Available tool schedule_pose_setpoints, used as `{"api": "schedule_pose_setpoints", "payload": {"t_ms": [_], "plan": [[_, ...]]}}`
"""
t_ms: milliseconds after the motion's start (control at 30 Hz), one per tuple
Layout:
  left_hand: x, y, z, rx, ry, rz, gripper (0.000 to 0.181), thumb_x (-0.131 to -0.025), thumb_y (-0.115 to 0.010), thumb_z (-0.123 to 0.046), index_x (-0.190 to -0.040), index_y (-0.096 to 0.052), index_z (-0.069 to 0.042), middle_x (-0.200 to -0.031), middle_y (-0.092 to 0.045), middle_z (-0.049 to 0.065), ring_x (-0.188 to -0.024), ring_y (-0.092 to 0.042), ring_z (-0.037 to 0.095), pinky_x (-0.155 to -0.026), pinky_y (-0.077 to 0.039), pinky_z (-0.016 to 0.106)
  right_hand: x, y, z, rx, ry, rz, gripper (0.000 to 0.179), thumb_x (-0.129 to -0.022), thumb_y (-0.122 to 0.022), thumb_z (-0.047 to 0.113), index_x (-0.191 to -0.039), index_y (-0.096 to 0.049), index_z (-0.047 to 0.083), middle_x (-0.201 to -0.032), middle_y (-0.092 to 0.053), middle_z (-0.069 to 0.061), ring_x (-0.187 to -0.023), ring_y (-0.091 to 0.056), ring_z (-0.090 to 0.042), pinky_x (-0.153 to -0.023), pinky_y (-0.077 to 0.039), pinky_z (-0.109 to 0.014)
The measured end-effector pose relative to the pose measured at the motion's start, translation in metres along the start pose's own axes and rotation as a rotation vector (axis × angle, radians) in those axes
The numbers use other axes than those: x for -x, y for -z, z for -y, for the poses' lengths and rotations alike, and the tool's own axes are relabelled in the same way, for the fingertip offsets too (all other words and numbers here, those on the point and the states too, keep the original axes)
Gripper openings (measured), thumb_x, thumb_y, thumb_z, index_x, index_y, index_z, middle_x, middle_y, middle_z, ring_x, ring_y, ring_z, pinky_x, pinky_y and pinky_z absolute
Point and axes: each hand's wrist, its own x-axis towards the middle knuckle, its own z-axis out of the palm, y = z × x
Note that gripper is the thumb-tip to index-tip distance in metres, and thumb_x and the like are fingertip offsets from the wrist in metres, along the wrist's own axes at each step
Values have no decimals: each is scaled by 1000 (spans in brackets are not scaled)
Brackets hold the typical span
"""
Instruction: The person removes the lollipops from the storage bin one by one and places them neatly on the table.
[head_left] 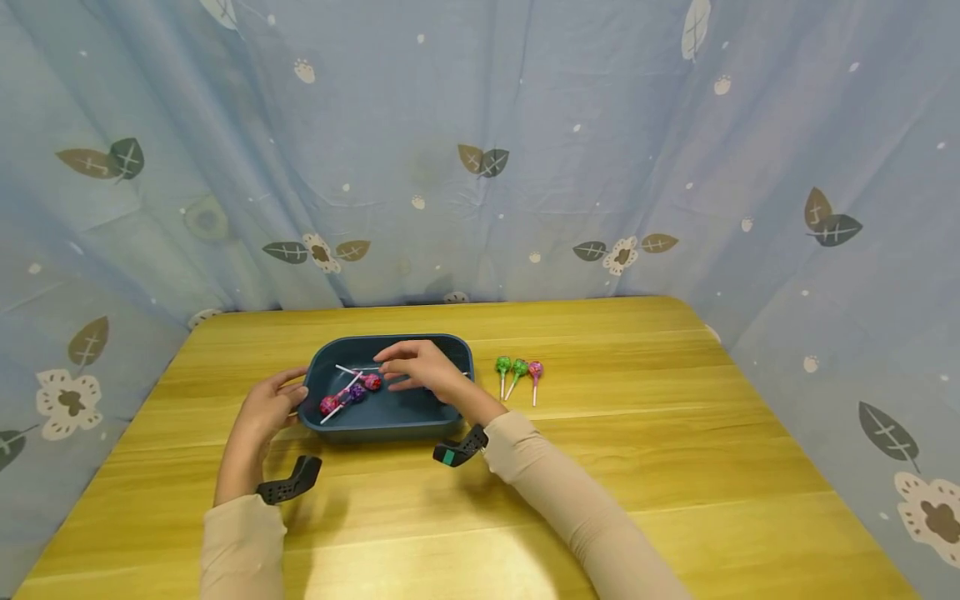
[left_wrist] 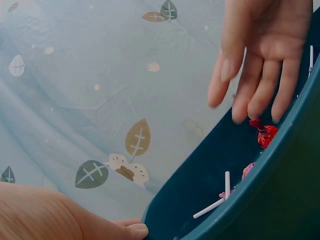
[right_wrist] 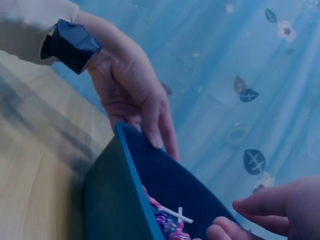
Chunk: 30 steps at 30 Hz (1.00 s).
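Observation:
A dark blue rectangular box (head_left: 390,432) with rounded corners sits on the table. My left hand (head_left: 270,404) holds its left end, the thumb (left_wrist: 137,230) at the rim. My right hand (head_left: 423,367) hovers over the inside of the box, fingers loosely bent and nothing between them. Beneath and left of it lie a red lollipop (head_left: 372,382), a purple lollipop (head_left: 356,392) and a pink lollipop (head_left: 330,404), their white sticks crossing. Another white stick (left_wrist: 311,60) shows at the box's right end, partly hidden by my right hand in the head view.
To the right of the box, two green lollipops (head_left: 503,364) and a pink-and-red lollipop (head_left: 536,370) lie in a row on the wooden table (head_left: 637,433), sticks toward me. A light blue patterned curtain (head_left: 420,108) hangs behind the table and along its sides.

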Motion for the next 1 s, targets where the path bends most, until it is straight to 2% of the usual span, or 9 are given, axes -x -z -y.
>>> {"api": "schedule_pose_setpoints", "payload": {"t_ms": [167,500,733,833,1000], "plan": [[1,0,0,-2,10,0,49,-103,-44,-10,-149,-31,2,-140,-42,30,-110,-57,33,-72,-51,28,-10,-9,-2,-30,-48,-28,27,-97,-58,5,-122,-63,-4,-112,-65,-17,-111,-58,-39,-84,-51,-45],[0,0,0,2,3,1,49,-103,-44,-9,-149,-32,3,-140,-43,30,-110,-57,32,-69,-50,24,-20,-16,-1,-5,-76,-95,31,-97,-58,8,-127,-64,6,-131,-57,-18,-117,-54,-33,-89,-48,-50],[-1,-1,0,-5,-3,3,49,-103,-44,-10,-148,-32,2,-140,-44,30,-108,-59,29,-71,-51,26,-23,-18,-4,-39,-157,-146,32,-96,-59,9,-127,-64,4,-120,-64,-11,-113,-55,-31,-88,-49,-48],[-1,0,0,-9,-1,-1,49,-102,-45,-10,-149,-32,2,-139,-44,30,-109,-58,31,-71,-51,27,-26,-20,-4,-70,-199,-129,34,-95,-60,9,-128,-62,2,-114,-65,-7,-113,-54,-32,-85,-51,-46],[-2,0,1,-9,8,-8,50,-102,-45,-10,-149,-32,2,-139,-44,30,-110,-57,34,-71,-51,26,-30,-21,-2,-120,-259,-97,35,-96,-59,8,-129,-59,-3,-116,-64,-10,-117,-51,-35,-85,-51,-48]]}}
